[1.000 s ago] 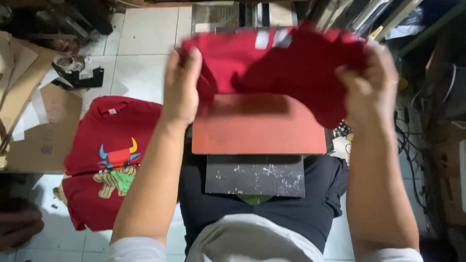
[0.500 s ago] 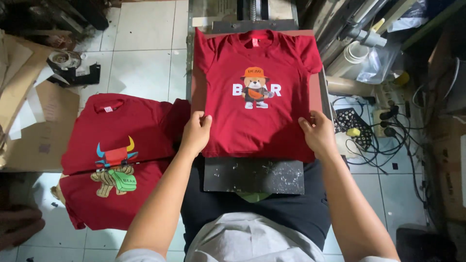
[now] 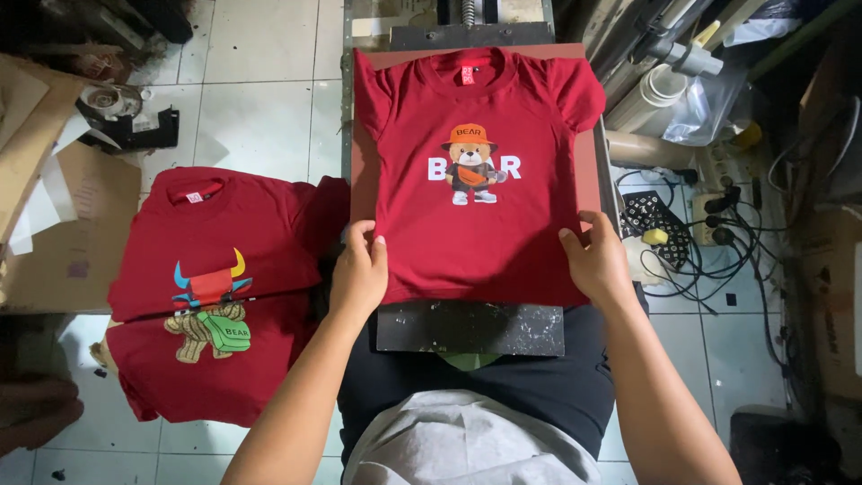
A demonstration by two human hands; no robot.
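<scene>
Seen from the head camera, a dark red cotton T-shirt printed with a cartoon bear in an orange cap [image 3: 476, 171] lies spread flat, collar away from the person, on the reddish flat platen of a heat press [image 3: 362, 180]. The left hand [image 3: 361, 269] rests on the shirt's lower left edge, fingers bent and close together, pinching the fabric at the hem. The right hand [image 3: 594, 259] sits on the lower right edge, thumb laid on the cloth and fingers curled round the side, gripping the fabric there. Just below the hem, a black paint-flecked plate [image 3: 470, 328] juts out from under the platen, above the person's lap.

To the left, on the pale tiled floor [image 3: 260, 81], lies a stack of dark red T-shirts with a horned cartoon figure print [image 3: 211, 287], just beside the press. Further left are flat brown cardboard sheets [image 3: 63, 251] and a black tape dispenser [image 3: 126, 112]. To the right, a tangle of black cables [image 3: 709, 242] lies near white rolled tubes [image 3: 660, 90].
</scene>
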